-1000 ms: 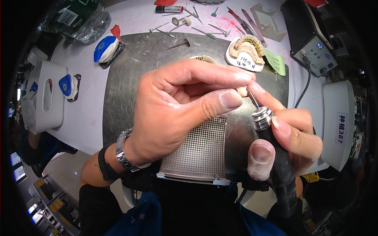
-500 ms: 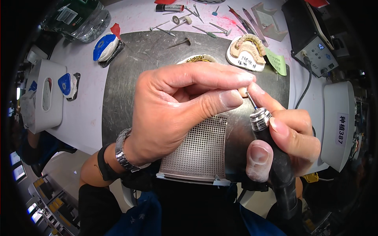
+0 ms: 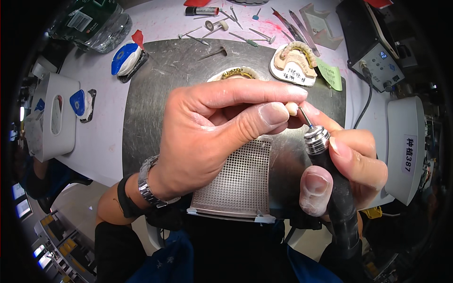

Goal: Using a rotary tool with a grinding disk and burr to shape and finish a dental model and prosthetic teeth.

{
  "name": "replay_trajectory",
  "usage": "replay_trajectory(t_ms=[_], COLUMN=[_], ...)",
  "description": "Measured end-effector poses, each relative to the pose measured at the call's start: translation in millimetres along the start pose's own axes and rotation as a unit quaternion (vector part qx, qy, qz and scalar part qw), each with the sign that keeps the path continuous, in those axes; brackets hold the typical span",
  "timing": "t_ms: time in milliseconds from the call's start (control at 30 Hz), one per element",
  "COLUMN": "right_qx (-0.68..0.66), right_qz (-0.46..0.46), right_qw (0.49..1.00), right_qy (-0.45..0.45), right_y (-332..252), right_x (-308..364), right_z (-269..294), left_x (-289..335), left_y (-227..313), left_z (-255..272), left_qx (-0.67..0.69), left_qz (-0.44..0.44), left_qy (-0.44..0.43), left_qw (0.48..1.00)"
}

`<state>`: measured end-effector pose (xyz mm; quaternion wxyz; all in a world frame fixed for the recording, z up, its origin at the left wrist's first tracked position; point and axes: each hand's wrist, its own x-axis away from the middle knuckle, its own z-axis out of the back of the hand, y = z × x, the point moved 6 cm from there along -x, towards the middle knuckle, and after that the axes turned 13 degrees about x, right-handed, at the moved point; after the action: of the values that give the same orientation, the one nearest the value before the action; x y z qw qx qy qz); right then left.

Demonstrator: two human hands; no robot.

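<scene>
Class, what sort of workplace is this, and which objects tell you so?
Probably a dental laboratory, judging by the dental model, the scattered rotary bits and the black handpiece in the right hand.

Head view: left fisheye of a worn pair, looking down
Left hand [image 3: 203, 129], right hand [image 3: 361, 165]: close below, around mid-picture
Table [image 3: 101, 151]: beyond, across the upper picture, edges bending

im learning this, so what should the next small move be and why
Perhaps ease the bur lightly against the small tooth-coloured piece: the left hand pinches it, the right hand holds the handpiece, and the bur's tip sits close beside the piece, contact hard to judge.
</scene>
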<state>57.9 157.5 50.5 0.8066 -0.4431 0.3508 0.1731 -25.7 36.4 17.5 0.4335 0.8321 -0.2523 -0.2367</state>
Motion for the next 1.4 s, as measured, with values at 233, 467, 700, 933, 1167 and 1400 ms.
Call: replay_trajectory(t_ms=[233, 467, 700, 933, 1167, 1400], right_qx=[0.018, -0.005, -0.009, 0.015, -0.005, 0.029], right_qz=[0.004, 0.001, -0.048, 0.006, 0.01, -0.067], right_qw=[1.0, 1.0, 0.999, 0.999, 1.0, 0.994], right_qy=[-0.015, -0.023, 0.004, -0.027, 0.02, 0.076], right_y=[-2, 0, 1, 0, 5, 5], right_x=[-2, -1, 2, -2, -1, 0], right_z=[-1, -7, -4, -9, 0, 1], left_x=[0, 2, -1, 2, 1, 0], left_y=[1, 2, -1, -3, -3, -3], left_z=[-1, 5, 1, 5, -5, -6], left_qx=[-0.005, -0.021, -0.018, 0.024, 0.043, 0.06], left_qz=[-0.002, -0.016, -0.033, 0.014, 0.02, 0.017], left_qy=[0.004, 0.007, -0.014, 0.024, -0.006, -0.013], left_qw=[1.0, 1.0, 0.999, 0.999, 0.999, 0.998])
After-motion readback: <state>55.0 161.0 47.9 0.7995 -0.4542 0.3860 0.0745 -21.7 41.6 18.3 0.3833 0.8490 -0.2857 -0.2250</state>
